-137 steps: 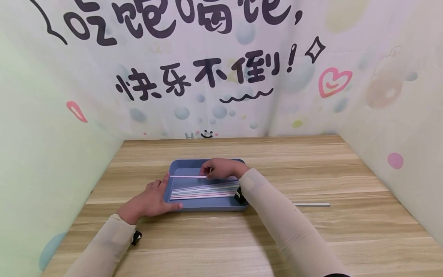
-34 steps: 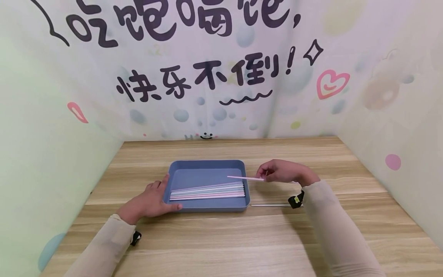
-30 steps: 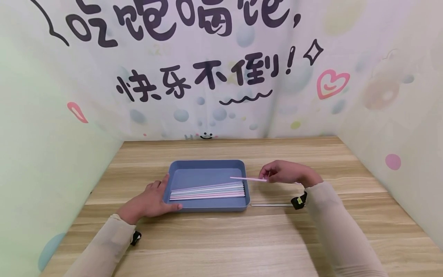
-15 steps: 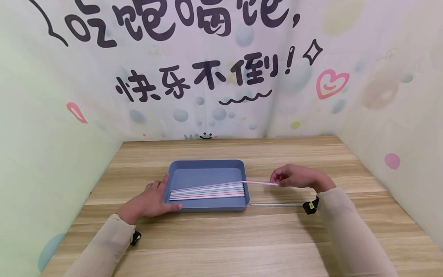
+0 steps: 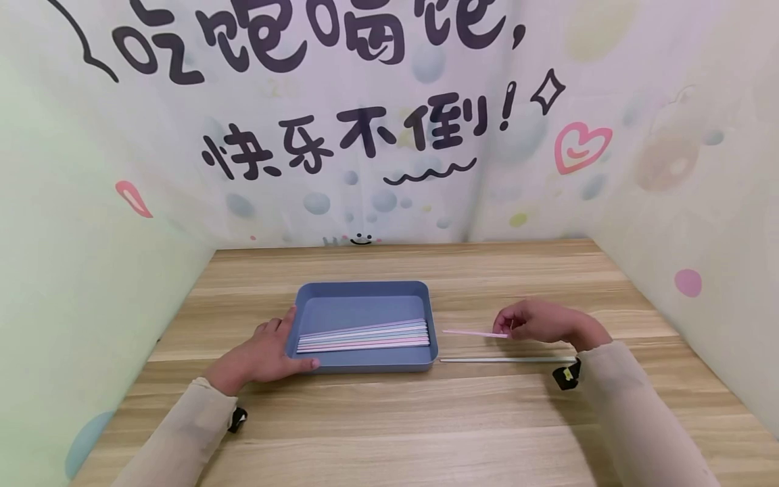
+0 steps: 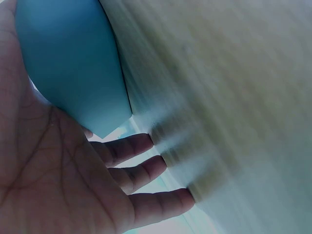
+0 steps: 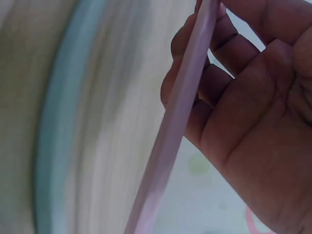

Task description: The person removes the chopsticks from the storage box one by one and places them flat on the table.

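My right hand pinches a pink chopstick between thumb and fingers, to the right of the blue tray. Close up in the right wrist view, the pink chopstick runs slantwise past curled fingers. Its thin end points left toward the tray wall. My left hand rests against the tray's left end, thumb along the front rim and the other fingers extended. In the left wrist view those fingers reach down beside the tray. Inside the tray lie several pastel chopsticks side by side.
A pale green chopstick lies on the wooden table right of the tray, between it and the right wrist. It shows as a teal band in the right wrist view. A printed cloth wall stands behind the table.
My right hand has come out of the tray with the pink chopstick and moved right and nearer, toward the green one. My left hand has stayed at the tray.
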The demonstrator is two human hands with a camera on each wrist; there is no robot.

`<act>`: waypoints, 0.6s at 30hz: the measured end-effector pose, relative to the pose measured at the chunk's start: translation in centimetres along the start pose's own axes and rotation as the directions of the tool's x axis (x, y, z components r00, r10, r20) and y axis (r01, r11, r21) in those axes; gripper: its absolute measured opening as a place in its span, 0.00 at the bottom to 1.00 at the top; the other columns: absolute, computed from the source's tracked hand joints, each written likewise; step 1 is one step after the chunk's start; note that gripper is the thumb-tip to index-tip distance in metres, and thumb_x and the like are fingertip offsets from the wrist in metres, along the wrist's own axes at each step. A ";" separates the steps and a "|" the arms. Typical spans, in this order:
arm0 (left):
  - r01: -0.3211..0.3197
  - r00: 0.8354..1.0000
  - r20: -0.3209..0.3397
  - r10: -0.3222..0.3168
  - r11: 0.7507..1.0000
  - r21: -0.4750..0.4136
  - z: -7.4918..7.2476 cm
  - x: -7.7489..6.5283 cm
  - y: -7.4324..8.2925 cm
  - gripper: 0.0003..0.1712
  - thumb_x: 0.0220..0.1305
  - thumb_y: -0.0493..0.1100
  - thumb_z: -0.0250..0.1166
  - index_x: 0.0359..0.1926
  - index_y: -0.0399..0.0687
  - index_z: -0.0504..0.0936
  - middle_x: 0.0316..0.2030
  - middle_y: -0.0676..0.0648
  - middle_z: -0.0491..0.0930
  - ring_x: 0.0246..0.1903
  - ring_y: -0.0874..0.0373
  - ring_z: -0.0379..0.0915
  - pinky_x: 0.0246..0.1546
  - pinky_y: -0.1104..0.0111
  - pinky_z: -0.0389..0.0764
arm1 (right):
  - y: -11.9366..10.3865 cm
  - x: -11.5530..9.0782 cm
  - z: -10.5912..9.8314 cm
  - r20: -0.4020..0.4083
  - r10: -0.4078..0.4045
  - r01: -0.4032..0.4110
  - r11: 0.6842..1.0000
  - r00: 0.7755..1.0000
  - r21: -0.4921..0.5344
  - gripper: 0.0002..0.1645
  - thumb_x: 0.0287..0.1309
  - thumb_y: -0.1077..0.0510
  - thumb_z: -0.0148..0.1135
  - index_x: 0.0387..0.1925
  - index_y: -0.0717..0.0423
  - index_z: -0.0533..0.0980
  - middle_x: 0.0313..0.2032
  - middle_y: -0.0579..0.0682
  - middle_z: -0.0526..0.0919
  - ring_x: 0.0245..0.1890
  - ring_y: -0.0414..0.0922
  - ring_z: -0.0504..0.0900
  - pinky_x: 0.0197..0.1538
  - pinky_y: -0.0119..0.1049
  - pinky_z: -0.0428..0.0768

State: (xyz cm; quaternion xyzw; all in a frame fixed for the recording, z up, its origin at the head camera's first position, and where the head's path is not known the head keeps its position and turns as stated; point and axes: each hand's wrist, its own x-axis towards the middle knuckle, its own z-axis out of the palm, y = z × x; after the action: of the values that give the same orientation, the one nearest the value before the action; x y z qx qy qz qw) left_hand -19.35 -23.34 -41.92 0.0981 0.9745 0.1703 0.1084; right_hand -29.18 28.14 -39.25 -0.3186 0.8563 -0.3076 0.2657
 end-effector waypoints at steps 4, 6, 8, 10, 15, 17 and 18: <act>0.004 1.000 0.002 -0.004 1.000 0.001 0.0 0.0 0.0 0.73 0.53 0.78 0.62 0.76 0.31 0.38 0.67 0.20 0.55 0.66 0.25 0.52 0.58 0.38 0.65 | 0.4 -0.2 0.4 0.008 -0.018 0.018 1.000 1.000 0.010 0.10 0.62 0.69 0.59 0.41 0.56 0.81 0.31 0.48 0.76 0.33 0.45 0.71 0.37 0.33 0.70; 0.008 1.000 0.006 -0.008 1.000 0.001 0.0 -0.1 0.0 0.73 0.53 0.78 0.62 0.76 0.31 0.38 0.67 0.21 0.55 0.66 0.25 0.52 0.58 0.38 0.66 | 0.7 -0.2 0.6 0.016 -0.033 0.033 0.999 0.999 0.018 0.10 0.61 0.70 0.58 0.41 0.57 0.81 0.31 0.49 0.77 0.33 0.44 0.72 0.38 0.33 0.71; 0.011 1.000 0.009 -0.011 1.000 0.003 0.0 0.0 -0.1 0.73 0.53 0.78 0.62 0.77 0.32 0.38 0.67 0.21 0.55 0.66 0.25 0.52 0.58 0.38 0.66 | 0.9 -0.2 0.9 0.023 -0.049 0.048 0.998 0.999 0.028 0.11 0.61 0.71 0.58 0.41 0.57 0.81 0.32 0.50 0.78 0.33 0.43 0.73 0.38 0.33 0.72; 0.012 1.000 0.009 -0.012 1.000 0.004 0.1 0.0 -0.1 0.73 0.53 0.78 0.62 0.77 0.32 0.38 0.67 0.21 0.55 0.66 0.25 0.53 0.58 0.38 0.66 | 1.1 -0.1 1.1 0.032 -0.053 0.052 0.998 0.998 0.041 0.11 0.61 0.71 0.58 0.41 0.58 0.81 0.32 0.51 0.78 0.33 0.43 0.73 0.37 0.32 0.72; 0.007 1.000 0.007 -0.007 1.000 0.010 0.1 0.1 -0.2 0.73 0.53 0.78 0.62 0.76 0.31 0.38 0.67 0.21 0.55 0.65 0.25 0.53 0.58 0.38 0.66 | 1.5 0.1 1.6 0.051 -0.053 0.051 0.997 0.997 0.052 0.11 0.60 0.71 0.57 0.41 0.58 0.80 0.30 0.48 0.76 0.31 0.41 0.73 0.35 0.31 0.72; 0.007 1.000 0.007 -0.007 1.000 0.011 0.1 0.1 -0.2 0.73 0.53 0.78 0.62 0.76 0.31 0.38 0.67 0.21 0.55 0.65 0.25 0.53 0.58 0.38 0.66 | 1.5 0.1 1.7 0.051 -0.059 0.057 0.997 0.997 0.044 0.11 0.61 0.71 0.58 0.41 0.58 0.81 0.29 0.47 0.76 0.30 0.40 0.73 0.35 0.31 0.72; 0.008 1.000 0.008 -0.008 1.000 0.009 0.1 0.1 -0.2 0.73 0.53 0.78 0.62 0.76 0.31 0.38 0.67 0.21 0.55 0.65 0.25 0.53 0.58 0.38 0.66 | 1.5 0.1 1.8 0.049 -0.060 0.058 0.997 0.997 0.041 0.11 0.61 0.71 0.58 0.40 0.58 0.81 0.29 0.47 0.76 0.30 0.40 0.73 0.36 0.31 0.71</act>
State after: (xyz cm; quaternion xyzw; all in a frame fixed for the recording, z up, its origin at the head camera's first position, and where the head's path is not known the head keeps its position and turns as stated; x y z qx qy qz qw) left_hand -19.47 -23.45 -42.12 0.0953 0.9752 0.1649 0.1127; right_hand -28.70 28.34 -41.51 -0.3461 0.8334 -0.3240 0.2841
